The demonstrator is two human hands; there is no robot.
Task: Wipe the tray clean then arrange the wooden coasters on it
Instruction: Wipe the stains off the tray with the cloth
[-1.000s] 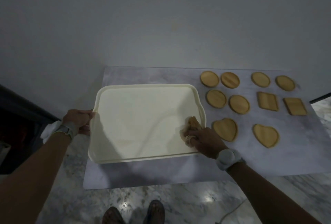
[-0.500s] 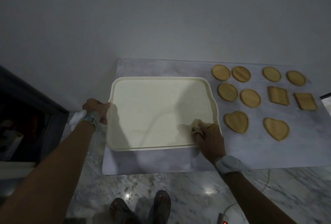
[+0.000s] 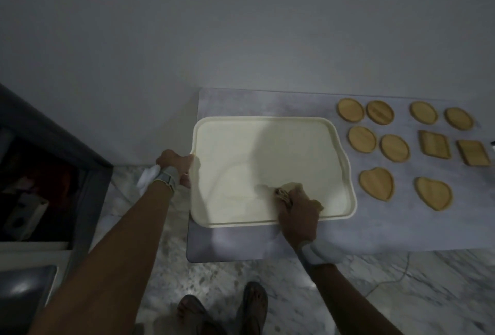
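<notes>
Your right hand (image 3: 297, 211) bunches the cloth (image 3: 285, 191) on the tray (image 3: 241, 147); your left hand (image 3: 175, 167) grips its rim. The coasters (image 3: 377, 184) lie right of the cloth.

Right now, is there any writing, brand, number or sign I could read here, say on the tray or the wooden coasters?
None can be read.
The cream tray, the wooden coasters and the cloth under the right hand show plain surfaces.
The pale box in the dark space at left is too dim to tell.
</notes>
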